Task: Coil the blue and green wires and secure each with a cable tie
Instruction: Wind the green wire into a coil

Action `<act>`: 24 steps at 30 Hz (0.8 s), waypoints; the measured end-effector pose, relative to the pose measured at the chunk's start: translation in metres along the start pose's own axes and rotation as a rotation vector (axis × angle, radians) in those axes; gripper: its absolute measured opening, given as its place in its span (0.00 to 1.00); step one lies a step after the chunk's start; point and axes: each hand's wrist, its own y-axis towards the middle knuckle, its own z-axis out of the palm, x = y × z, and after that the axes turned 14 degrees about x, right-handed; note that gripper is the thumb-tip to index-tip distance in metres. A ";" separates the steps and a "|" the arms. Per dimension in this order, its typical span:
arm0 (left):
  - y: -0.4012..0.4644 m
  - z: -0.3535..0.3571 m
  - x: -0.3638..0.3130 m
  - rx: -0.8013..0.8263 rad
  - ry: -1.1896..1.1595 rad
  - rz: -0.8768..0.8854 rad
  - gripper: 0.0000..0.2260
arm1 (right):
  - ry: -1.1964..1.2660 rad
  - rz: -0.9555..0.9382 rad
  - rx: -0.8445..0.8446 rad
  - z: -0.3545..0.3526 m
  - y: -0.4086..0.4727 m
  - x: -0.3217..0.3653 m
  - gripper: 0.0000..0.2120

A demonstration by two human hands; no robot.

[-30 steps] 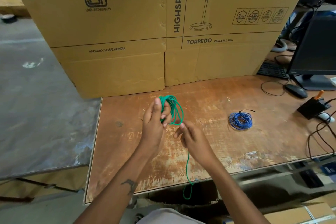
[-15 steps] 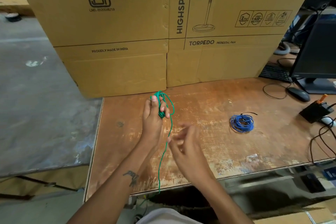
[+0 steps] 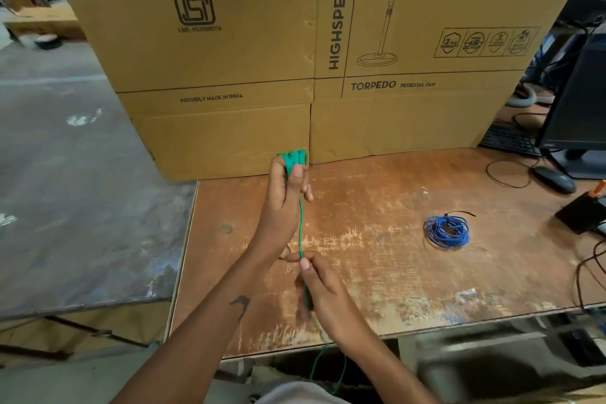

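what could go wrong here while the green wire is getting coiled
1. The green wire loops sit near the tips of the left hand, held down only by the thumb; they might slip off and spring apart.
2. The loose tail hangs over the table edge below the right hand and may snag or tangle underneath.
3. No spare cable tie is visible, so the coil may loosen while one is fetched.

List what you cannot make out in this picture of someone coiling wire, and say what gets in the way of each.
1. Head view: how many loops the green wire makes; the left hand covers them.
2. Head view: the right hand is blurred, so its grip on the wire is unclear.
3. Head view: the wire's free end drops below the table edge.
4. Head view: the black tie on the blue wire is too small to judge.
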 end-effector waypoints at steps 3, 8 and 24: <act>-0.011 -0.012 0.020 0.123 0.294 -0.024 0.12 | -0.381 0.002 -0.091 0.000 -0.023 0.022 0.10; -0.035 -0.010 0.047 0.237 0.338 -0.092 0.14 | -0.874 -0.088 -0.320 -0.037 -0.023 0.076 0.13; -0.049 0.028 0.002 0.122 -0.223 -0.049 0.25 | -0.729 -0.052 -0.223 -0.079 0.044 -0.008 0.16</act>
